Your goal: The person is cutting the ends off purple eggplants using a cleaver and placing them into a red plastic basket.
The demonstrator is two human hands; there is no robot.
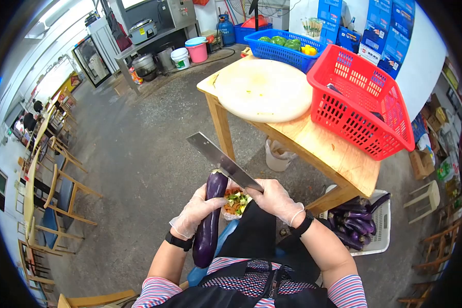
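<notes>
My left hand [196, 209], in a clear glove, is wrapped round the middle of a long purple eggplant [207, 238]. The eggplant stands nearly upright in front of my lap, its top end pointing away from me. In my gloved right hand [276, 199] is a cleaver [223, 160], gripped at the handle. Its broad blade slants up to the left and overlaps the eggplant's top end in this view. Below and between the hands, a container of chopped vegetable scraps [236, 203] shows orange and green pieces.
A wooden table [339, 149] ahead carries a round white cutting board [264, 90], a red basket [354, 123] and a blue basket [280, 54] of green and yellow peppers. Beneath it stands a lined bin [278, 160]. At right, a white crate [380, 231] holds several eggplants. Chairs [69, 192] line the left.
</notes>
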